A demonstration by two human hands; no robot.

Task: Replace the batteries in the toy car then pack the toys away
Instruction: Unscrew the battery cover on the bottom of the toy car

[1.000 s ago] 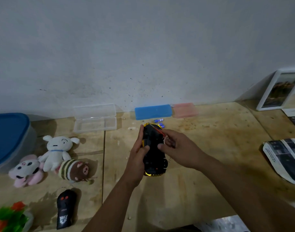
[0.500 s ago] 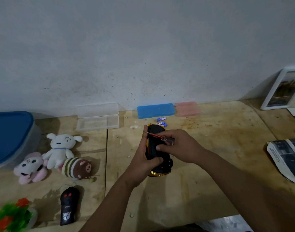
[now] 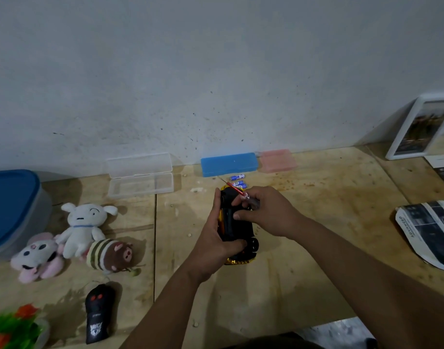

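The toy car (image 3: 237,227), black underneath with a gold body, lies upside down on the wooden table (image 3: 316,248). My left hand (image 3: 213,238) grips its left side. My right hand (image 3: 268,212) holds a small red-shafted screwdriver (image 3: 237,192) and presses its thumb on the car's underside. Two blue-and-white batteries (image 3: 238,180) lie just beyond the car. Three plush toys rest at the left: a white one (image 3: 84,227), a pink-and-white one (image 3: 37,258) and a brown striped one (image 3: 110,254). A black remote control (image 3: 99,314) lies near the front edge.
A blue-lidded container (image 3: 12,210) stands at the far left. An open clear case (image 3: 140,176), a blue case (image 3: 228,164) and a pink case (image 3: 277,160) line the wall. A picture frame (image 3: 422,127) and printed papers (image 3: 427,233) are at the right. A green-and-red plant (image 3: 12,326) is bottom left.
The screwdriver in my right hand has swung so its tip points up-left over the car's far end. My left hand has shifted lower along the car's side.
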